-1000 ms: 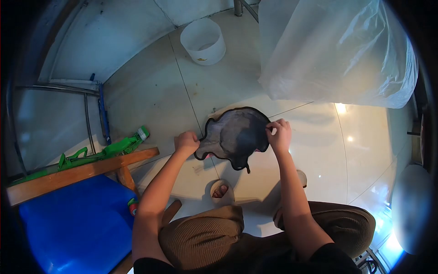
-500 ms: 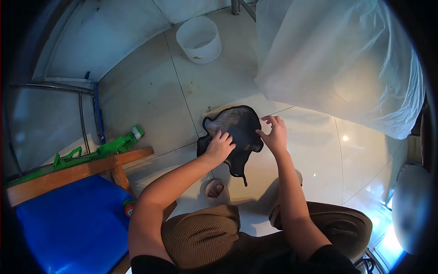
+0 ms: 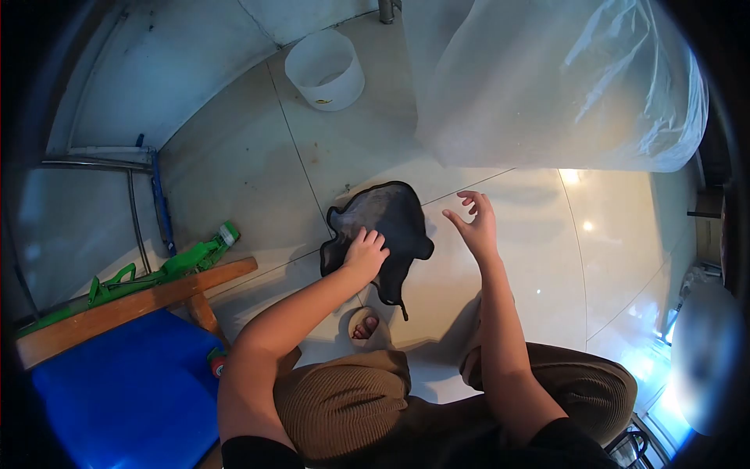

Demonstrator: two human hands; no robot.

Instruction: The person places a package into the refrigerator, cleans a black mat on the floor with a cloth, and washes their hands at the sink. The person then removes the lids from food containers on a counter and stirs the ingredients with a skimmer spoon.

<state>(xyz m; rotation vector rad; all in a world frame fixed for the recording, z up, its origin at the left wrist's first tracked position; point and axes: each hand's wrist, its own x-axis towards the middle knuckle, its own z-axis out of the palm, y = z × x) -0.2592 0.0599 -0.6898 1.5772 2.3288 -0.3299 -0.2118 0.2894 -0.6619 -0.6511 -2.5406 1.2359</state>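
A dark mesh cloth piece (image 3: 402, 223) with a black wavy edge and a short cord at its lower end hangs or lies in front of me, above the tiled floor. My left hand (image 3: 366, 254) is on its left part, fingers bent over the mesh; whether they pinch it is hard to see. Off to the right of the cloth, my right hand (image 3: 476, 224) is apart from it, thumb and fingers spread, with nothing in them.
A white bucket (image 3: 325, 72) stands on the floor at the back. A large translucent plastic bag (image 3: 562, 94) fills the upper right. At left are a blue seat (image 3: 129, 383) with a wooden frame (image 3: 141, 301) and a green tool (image 3: 195, 256). My foot (image 3: 365, 324) is below the cloth.
My left hand has moved from the cloth's left edge onto its mesh. My right hand has let go of the right edge and opened. The cloth has shifted left in view and hangs lower.
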